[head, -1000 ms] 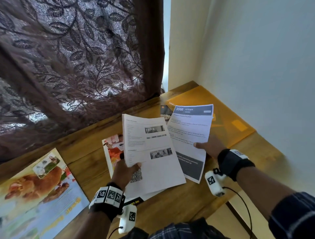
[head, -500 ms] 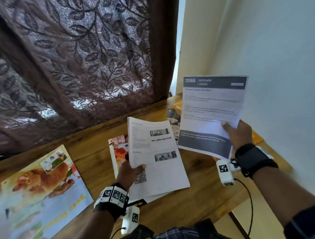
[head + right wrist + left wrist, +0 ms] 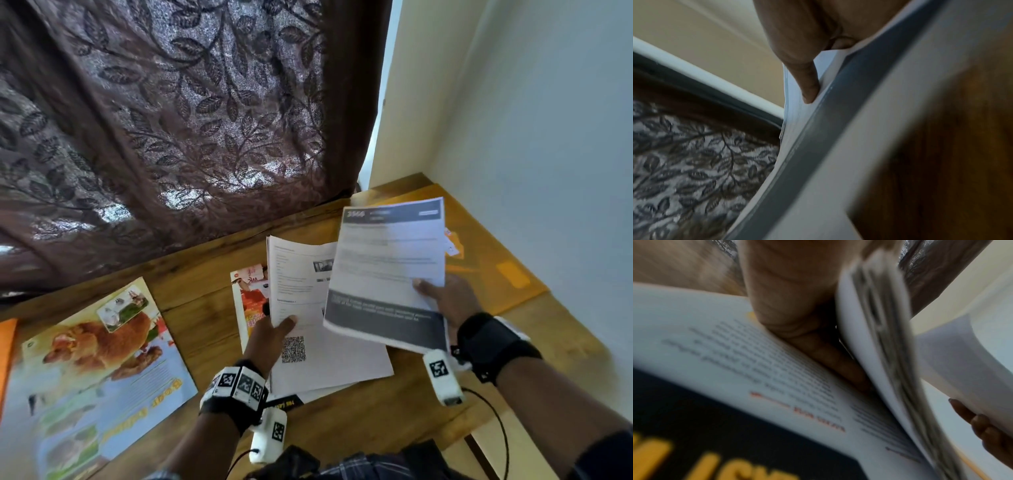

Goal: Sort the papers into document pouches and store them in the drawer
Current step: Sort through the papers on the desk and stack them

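The right hand (image 3: 445,301) holds a printed sheet with dark bands (image 3: 387,274) lifted off the desk (image 3: 191,291), thumb on its face near the right edge and fingers curled behind it; the right wrist view shows the thumb (image 3: 807,84) pressing into the paper so that it bows. The sheet tilts up toward the wall (image 3: 548,137), its top edge blurred. The left hand (image 3: 270,335) grips a white sheet with a QR code (image 3: 308,346) by its left edge, thumb on top. In the left wrist view the fingers (image 3: 818,344) lie under that sheet, above a magazine page with a black block and yellow letters (image 3: 735,402).

The right-hand sheet overlaps the upper right corner of the left-hand sheet. Under the left hand lie more papers, and a red-covered magazine (image 3: 248,298) shows beyond its knuckles. An orange document pouch (image 3: 507,274) lies flat on the desk behind the right hand, against the wall. Well to the left of the left hand lies a large magazine with a dog on the cover (image 3: 92,370), with bare wood between the two.

A brown leaf-patterned curtain (image 3: 171,120) hangs along the desk's far edge. The near edge of the desk runs just below the right wrist. Both forearms reach in from below, wrists strapped with black bands.
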Tool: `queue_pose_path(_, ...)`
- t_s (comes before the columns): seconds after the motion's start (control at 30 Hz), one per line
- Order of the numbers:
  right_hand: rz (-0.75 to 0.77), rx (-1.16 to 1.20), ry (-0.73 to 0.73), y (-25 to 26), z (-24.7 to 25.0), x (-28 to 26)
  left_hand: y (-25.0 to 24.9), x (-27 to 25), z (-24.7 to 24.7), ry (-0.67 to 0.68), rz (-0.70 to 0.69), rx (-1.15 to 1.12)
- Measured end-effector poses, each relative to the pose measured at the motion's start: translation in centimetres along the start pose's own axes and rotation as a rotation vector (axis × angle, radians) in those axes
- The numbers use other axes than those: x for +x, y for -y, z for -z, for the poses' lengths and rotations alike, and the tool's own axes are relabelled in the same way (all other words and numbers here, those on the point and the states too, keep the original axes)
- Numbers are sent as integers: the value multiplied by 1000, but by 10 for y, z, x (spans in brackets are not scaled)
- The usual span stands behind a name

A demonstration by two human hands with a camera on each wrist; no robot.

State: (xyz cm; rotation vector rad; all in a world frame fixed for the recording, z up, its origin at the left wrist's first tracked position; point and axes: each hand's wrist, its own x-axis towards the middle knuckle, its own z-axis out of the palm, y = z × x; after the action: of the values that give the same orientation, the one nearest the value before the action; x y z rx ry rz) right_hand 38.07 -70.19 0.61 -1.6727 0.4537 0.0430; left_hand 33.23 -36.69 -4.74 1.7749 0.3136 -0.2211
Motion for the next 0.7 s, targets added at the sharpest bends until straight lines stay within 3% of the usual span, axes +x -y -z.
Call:
queue_pose_path(0.23, -11, -148, 307, -5, -46, -11, -6, -2, 1, 62, 46, -169)
queue_pose_path(0.47, 36, -303, 474, -13, -76, -21, -4, -2, 0, 27, 15, -95)
queue_pose_path(0.6, 59, -256, 420, -15, -78, -28, -9, -11, 1, 55, -8, -104)
queue_pose_path(0.7, 79, -263, 167, -14, -73, -26, -21, -22, 4, 95, -17, -189)
